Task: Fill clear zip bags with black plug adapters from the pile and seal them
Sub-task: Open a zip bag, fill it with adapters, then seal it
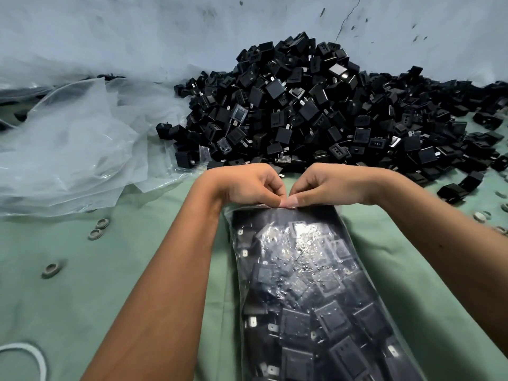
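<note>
Filled zip bag lies flat on the green tabletop, long axis running from the person toward the adapter pile, mouth at the far end. Left hand and right hand meet knuckles-up at the mouth, fingers curled and pinching the seal strip, forearms angling in from either side.

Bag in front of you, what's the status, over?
Left hand and right hand pinching the bag top edge, mid-strip. Bag full of adapters, lying on green cloth. Pile behind; nothing in the way.

adapter pile behind filled bag, empty bags left
</note>
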A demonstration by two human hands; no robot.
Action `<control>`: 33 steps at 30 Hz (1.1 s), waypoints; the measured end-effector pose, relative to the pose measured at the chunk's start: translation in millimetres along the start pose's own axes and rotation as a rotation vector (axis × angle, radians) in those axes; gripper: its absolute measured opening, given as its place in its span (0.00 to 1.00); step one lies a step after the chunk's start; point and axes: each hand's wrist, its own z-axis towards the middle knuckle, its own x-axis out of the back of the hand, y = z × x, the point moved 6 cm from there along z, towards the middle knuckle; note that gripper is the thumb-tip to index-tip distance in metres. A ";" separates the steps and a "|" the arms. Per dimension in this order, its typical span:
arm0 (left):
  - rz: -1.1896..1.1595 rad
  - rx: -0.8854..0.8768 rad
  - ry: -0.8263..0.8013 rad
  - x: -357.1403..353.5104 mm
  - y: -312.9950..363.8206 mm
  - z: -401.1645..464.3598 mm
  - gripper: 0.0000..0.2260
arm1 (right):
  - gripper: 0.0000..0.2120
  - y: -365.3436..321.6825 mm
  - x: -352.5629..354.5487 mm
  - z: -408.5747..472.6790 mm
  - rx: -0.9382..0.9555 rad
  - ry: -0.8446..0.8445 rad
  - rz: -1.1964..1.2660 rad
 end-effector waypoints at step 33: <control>-0.692 0.124 0.547 3.0 -59.7 -95.9 0.14 | 0.17 -69.7 -33.2 49.2 -0.021 -0.061 -0.033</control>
